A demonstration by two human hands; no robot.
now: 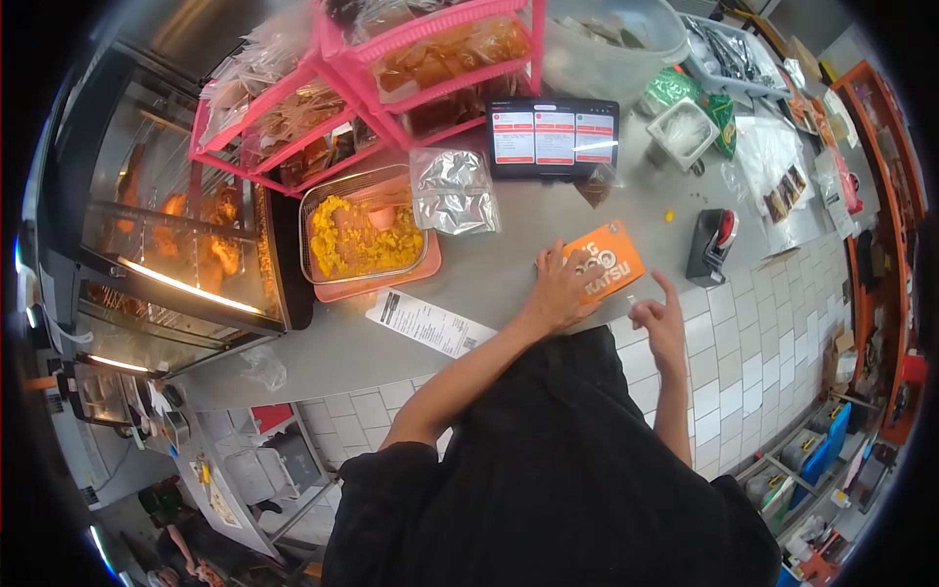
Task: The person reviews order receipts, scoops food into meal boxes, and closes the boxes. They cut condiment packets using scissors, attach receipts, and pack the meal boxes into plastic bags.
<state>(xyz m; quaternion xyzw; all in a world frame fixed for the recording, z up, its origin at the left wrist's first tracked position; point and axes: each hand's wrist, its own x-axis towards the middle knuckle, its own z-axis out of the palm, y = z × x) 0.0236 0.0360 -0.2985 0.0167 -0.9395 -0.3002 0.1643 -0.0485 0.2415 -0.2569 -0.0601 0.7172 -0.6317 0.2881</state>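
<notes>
An orange takeaway box with "KATSU" lettering lies near the counter's front edge. My left hand rests on its left side, fingers spread over the lid and holding it against the counter. Just right of the box is my right hand, its index finger raised and its other fingers curled. A small pale strip, which looks like clear tape, is at its thumb tip. To the right stands a black tape dispenser with a red hub. A printed receipt lies left of my left forearm.
A wire basket of yellow food sits on a pink tray, beside a silver foil pouch. Behind are a tablet and pink crates. A lit food display case stands left. Another person's arm shows lower left.
</notes>
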